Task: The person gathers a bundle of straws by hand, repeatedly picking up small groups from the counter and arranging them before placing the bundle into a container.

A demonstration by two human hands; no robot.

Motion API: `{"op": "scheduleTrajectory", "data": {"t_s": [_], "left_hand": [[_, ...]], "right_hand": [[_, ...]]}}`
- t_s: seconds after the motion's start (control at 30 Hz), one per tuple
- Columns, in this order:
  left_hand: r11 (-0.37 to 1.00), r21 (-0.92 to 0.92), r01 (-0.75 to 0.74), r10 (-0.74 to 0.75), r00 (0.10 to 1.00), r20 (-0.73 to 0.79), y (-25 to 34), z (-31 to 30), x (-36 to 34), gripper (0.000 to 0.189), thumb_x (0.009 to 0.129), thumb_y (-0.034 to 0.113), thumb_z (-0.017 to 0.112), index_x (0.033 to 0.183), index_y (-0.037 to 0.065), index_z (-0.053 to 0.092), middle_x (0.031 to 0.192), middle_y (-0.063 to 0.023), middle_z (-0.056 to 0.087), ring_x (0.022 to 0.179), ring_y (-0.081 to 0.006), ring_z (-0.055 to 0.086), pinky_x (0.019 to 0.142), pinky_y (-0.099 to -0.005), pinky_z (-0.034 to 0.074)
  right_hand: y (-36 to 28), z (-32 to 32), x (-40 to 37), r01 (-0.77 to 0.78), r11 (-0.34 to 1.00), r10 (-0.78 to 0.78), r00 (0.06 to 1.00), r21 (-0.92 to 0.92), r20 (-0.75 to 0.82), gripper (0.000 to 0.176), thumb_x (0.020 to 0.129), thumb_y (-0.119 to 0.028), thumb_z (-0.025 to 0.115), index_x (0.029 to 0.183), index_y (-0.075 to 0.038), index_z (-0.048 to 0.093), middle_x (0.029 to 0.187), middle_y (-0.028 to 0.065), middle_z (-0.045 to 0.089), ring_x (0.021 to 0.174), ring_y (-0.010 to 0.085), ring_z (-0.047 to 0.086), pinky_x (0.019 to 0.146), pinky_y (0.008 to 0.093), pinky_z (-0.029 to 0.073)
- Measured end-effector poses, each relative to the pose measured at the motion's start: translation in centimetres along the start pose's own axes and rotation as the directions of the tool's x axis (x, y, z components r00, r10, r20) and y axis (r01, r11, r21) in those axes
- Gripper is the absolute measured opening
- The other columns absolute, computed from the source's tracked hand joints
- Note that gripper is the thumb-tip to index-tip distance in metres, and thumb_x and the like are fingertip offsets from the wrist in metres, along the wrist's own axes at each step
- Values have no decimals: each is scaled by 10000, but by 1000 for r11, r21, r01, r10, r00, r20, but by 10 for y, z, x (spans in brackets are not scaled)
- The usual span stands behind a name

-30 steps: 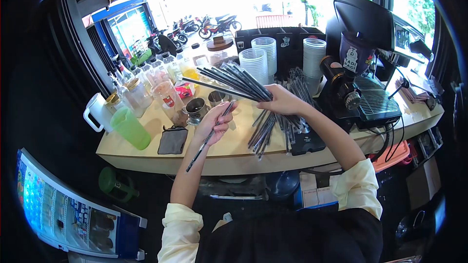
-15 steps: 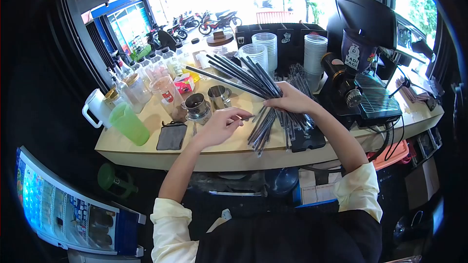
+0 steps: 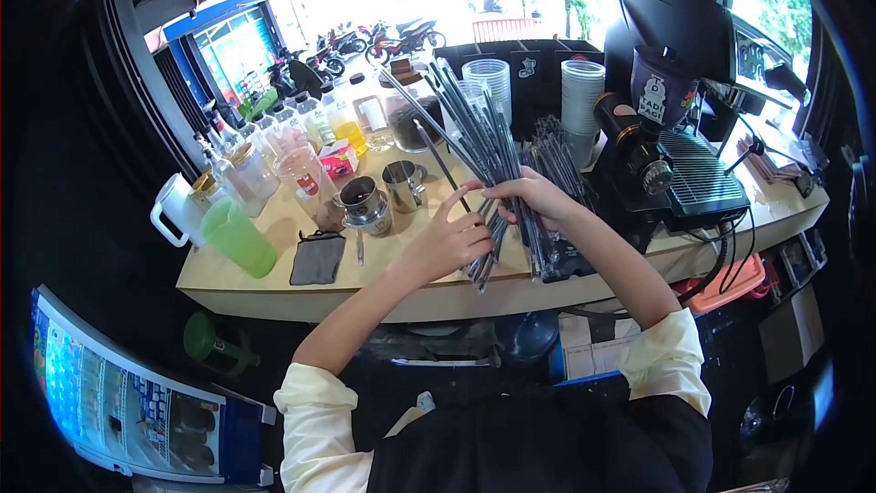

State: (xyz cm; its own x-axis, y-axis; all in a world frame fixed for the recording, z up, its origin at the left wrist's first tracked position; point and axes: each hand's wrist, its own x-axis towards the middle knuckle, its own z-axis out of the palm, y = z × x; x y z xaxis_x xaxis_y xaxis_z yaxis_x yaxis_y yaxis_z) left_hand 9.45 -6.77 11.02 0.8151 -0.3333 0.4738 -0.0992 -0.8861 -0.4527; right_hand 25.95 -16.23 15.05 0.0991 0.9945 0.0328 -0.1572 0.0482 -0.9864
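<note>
My right hand [image 3: 537, 199] is wrapped round a thick bundle of black drinking straws [image 3: 485, 135], which look sleeved in clear plastic. The bundle tilts up and left, above the counter. Close against its left side, my left hand [image 3: 449, 242] is closed on a single dark straw [image 3: 440, 157] that sticks up between thumb and fingers. Lower straw ends [image 3: 484, 274] fan out beneath both hands. More wrapped straws [image 3: 557, 155] stand behind my right hand. To the left of my left hand are a metal cup with a dark inside [image 3: 367, 210] and a steel jug [image 3: 401, 184].
A grey pouch [image 3: 318, 258], a green pitcher [image 3: 239, 239] and a white jug [image 3: 176, 210] occupy the counter's left side. Several bottles [image 3: 315, 119] line the back. Stacked clear cups [image 3: 581, 100] stand behind the straws. A black coffee grinder [image 3: 643, 141] rises at right.
My left hand has moved right, up to the bundle, and a single straw now stands up from its fingers. The bundle in my right hand has swung more upright.
</note>
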Motion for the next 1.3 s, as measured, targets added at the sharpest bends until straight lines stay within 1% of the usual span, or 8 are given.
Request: {"op": "scheduleTrajectory", "data": {"t_s": [0.37, 0.47, 0.53, 0.63, 0.87, 0.97, 1.03, 1.3], "left_hand": [[999, 9, -52, 52, 997, 61, 2, 11, 6, 78, 653, 148, 577, 724, 173, 601, 768, 92, 547, 949, -91, 509, 1021, -507, 260], [998, -25, -60, 61, 997, 40, 3, 11, 5, 72, 668, 154, 578, 727, 177, 613, 785, 97, 561, 994, -91, 502, 1026, -511, 242], [998, 17, -66, 67, 995, -75, 5, 12, 4, 64, 674, 175, 572, 719, 159, 614, 750, 87, 558, 992, -85, 496, 1036, -486, 245], [997, 40, -61, 67, 986, -155, 7, 11, 5, 66, 684, 180, 574, 732, 160, 614, 753, 82, 554, 994, -85, 496, 1032, -479, 246], [999, 30, -44, 48, 989, -138, 6, 16, 4, 71, 695, 161, 567, 753, 164, 608, 781, 75, 554, 989, -81, 500, 1042, -467, 238], [993, -110, -48, 45, 999, -31, 1, 8, 5, 135, 694, 111, 570, 808, 155, 625, 866, 54, 585, 998, -113, 520, 1051, -481, 238], [965, -255, -67, 59, 997, -39, -2, 7, 6, 154, 697, 83, 560, 837, 110, 618, 909, -10, 594, 996, -147, 545, 1049, -459, 267], [948, -314, -43, 2, 992, -129, 0, 12, 2, 226, 670, 60, 612, 895, 73, 614, 961, -50, 599, 997, -179, 560, 1024, -439, 305]], "right_hand": [[14, -8, 16, -28, 998, 28, 1000, 52, -10, 159, 762, -93, 620, 877, -4, 557, 599, 25, 519, 438, 97, 449, 426, 233, 339], [16, -11, 19, -82, 983, 74, 996, 165, 51, 155, 770, -112, 613, 863, 2, 564, 571, 23, 510, 438, 92, 445, 430, 236, 347], [21, -14, 24, -67, 973, 66, 998, 219, 15, 122, 773, -105, 607, 824, -4, 562, 607, 39, 522, 440, 104, 459, 409, 250, 373], [23, -13, 27, -26, 988, 27, 1000, 155, -2, 109, 774, -102, 604, 811, -9, 561, 613, 37, 522, 439, 101, 458, 404, 246, 373], [25, -8, 28, -8, 988, 10, 1000, 155, -9, 193, 778, -127, 599, 895, 27, 592, 606, 19, 519, 456, 75, 444, 420, 226, 348], [25, -12, 27, -41, 990, 38, 999, 138, 26, 241, 786, -129, 592, 954, 44, 590, 608, 11, 517, 453, 70, 437, 420, 215, 339], [20, -12, 23, -93, 974, 56, 982, 208, 179, 260, 796, -136, 586, 975, 53, 587, 607, 3, 512, 449, 65, 429, 424, 202, 330], [16, -9, 21, -29, 991, 22, 998, 129, 53, 255, 799, -147, 585, 957, 52, 591, 556, 3, 497, 446, 60, 427, 434, 199, 318]]}}
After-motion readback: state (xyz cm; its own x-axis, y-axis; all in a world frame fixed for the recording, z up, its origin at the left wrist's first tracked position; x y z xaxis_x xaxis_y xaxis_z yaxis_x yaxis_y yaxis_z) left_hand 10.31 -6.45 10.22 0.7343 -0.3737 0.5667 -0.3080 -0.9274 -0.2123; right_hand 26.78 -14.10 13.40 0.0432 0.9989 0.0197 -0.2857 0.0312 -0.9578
